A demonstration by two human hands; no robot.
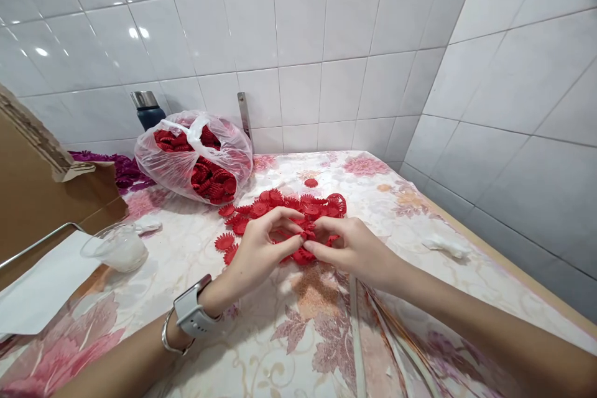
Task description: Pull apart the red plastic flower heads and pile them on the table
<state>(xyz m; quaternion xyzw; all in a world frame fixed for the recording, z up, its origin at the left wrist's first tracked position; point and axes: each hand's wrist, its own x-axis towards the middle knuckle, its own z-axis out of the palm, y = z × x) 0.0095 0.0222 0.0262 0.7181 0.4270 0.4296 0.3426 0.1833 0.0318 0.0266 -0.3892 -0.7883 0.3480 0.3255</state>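
Both hands meet over a heap of red paper-like flowers (268, 202) with fringed petals. My left hand (268, 239) is closed, thumb and fingertips pinching a small red flower piece (308, 234). From the right, my right hand (352, 245) pinches the same piece, its thumb tip close to the left one. Fingers cover most of the piece, so its exact shape is hard to make out. Separate red flowers lie left of the hands, one (224, 241) near the left knuckles. A single small red disc (311, 183) rests beyond the heap.
A clear plastic bag (186, 161) of red pieces stands at the back left, before a dark bottle (149, 113). At left are a cardboard box (56, 199), white paper (41, 286) and a clear plastic cup (119, 249). Thin strips (396, 336) lie beneath the right forearm; crumpled tissue (445, 247) sits right.
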